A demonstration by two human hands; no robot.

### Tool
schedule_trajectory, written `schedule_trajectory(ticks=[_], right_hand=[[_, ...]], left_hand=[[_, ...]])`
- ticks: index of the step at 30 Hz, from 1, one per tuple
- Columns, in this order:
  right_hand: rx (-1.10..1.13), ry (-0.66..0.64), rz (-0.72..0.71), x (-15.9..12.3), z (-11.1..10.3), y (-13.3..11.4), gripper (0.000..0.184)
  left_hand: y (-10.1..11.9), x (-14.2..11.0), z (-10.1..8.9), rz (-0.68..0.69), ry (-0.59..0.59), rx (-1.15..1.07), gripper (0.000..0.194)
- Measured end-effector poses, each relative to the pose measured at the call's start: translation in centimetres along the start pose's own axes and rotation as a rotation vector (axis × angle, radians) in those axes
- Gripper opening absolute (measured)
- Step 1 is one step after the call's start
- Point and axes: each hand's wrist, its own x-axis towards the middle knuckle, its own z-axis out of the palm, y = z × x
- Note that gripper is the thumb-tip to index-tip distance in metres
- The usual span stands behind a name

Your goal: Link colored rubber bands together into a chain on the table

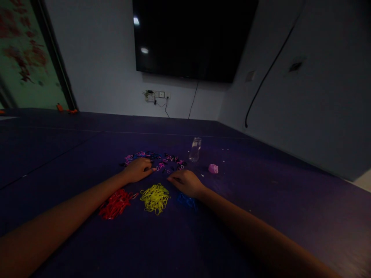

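A loose pile of pink, black and blue rubber bands [160,165] lies spread on the purple surface. At its near left edge rests my left hand [138,170], fingers bent together; anything in them is hidden. My right hand [188,183] is closed in a pinch just right of the pile's near side, and I cannot make out what it holds. Beneath and beside my right hand sits a heap of blue rubber bands [188,201], partly covered. Yellow rubber bands [155,198] form a heap between my forearms. Red rubber bands [116,204] are heaped beside my left forearm.
A clear bottle [195,150] stands uncapped behind the right hand, with a pink cap-like piece [213,168] to its right. Small white scraps dot the purple surface [261,185]. Beyond are a wall with sockets [161,94], hanging cables and a dark screen [194,38].
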Motion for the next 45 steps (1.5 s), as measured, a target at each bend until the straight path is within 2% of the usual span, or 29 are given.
schedule_trajectory(ticks=[33,45], right_hand=[[-0.045,0.017,-0.027,0.07,0.43,0.42,0.028],[-0.095,0.010,-0.074,0.08,0.15,-0.04,0.027]], left_hand=[[-0.19,-0.07,0.18,0.033,0.034,0.014,0.039],[-0.71,0.00,0.22,0.024,-0.025,-0.017,0.040]])
